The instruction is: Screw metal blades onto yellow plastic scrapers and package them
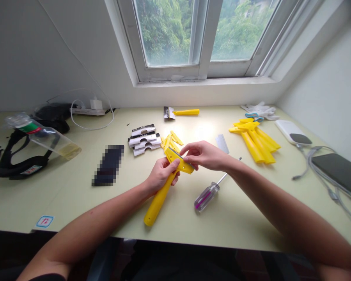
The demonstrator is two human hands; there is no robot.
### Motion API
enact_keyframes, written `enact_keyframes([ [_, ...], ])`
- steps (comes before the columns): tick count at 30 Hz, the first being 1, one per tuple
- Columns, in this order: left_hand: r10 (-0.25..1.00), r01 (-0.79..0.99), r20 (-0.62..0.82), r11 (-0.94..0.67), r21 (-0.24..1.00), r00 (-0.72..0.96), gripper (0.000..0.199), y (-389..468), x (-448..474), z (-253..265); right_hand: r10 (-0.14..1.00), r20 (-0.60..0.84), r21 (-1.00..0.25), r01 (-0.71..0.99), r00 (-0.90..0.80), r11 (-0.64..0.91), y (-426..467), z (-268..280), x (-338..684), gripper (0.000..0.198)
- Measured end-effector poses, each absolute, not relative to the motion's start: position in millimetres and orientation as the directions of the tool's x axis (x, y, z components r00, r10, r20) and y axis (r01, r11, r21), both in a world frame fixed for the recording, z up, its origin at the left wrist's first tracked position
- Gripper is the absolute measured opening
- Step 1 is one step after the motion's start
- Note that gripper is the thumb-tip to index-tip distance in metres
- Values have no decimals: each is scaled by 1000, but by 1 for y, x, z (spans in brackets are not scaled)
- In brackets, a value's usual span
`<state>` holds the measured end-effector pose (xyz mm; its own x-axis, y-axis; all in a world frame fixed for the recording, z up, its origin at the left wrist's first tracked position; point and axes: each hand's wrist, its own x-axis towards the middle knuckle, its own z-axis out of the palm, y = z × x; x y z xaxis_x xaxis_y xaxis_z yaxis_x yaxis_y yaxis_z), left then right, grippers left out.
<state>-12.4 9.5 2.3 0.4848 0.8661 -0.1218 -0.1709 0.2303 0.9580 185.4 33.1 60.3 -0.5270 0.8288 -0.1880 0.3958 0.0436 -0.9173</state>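
A yellow plastic scraper (160, 199) is in my left hand (163, 174), whose thumb presses on its wide head while the fingers wrap behind. The handle slants down toward the table's front edge. My right hand (203, 155) pinches at the head's upper edge, where a thin grey metal blade (175, 152) shows along it; the fingertips partly hide this strip. Just behind the head lie loose yellow plastic head pieces (175, 138). A screwdriver (207, 196) with a clear and purple handle rests below my right forearm. Beyond that wrist lies a flat metal blade (222, 143).
Black-and-white cardboard sleeves (144, 139) are stacked left of the loose pieces. Yellow scraper handles (256, 142) lie at the right near white gloves (261, 110). A sleeved scraper (187, 112) lies at the back. A bottle (51, 138), power bank (293, 132) and cables (310, 160) flank the workspace.
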Motion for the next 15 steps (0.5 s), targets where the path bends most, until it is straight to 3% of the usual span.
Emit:
enact_keyframes([
  [7,873,-170,-118,223,960,474,46,9,-12,3,826,-236,-944,322,-512,-70,34,61,184,31],
  [15,872,-166,-125,227,960,473,43,9,-12,3,851,-178,-925,380,-494,27,31,62,181,23],
])
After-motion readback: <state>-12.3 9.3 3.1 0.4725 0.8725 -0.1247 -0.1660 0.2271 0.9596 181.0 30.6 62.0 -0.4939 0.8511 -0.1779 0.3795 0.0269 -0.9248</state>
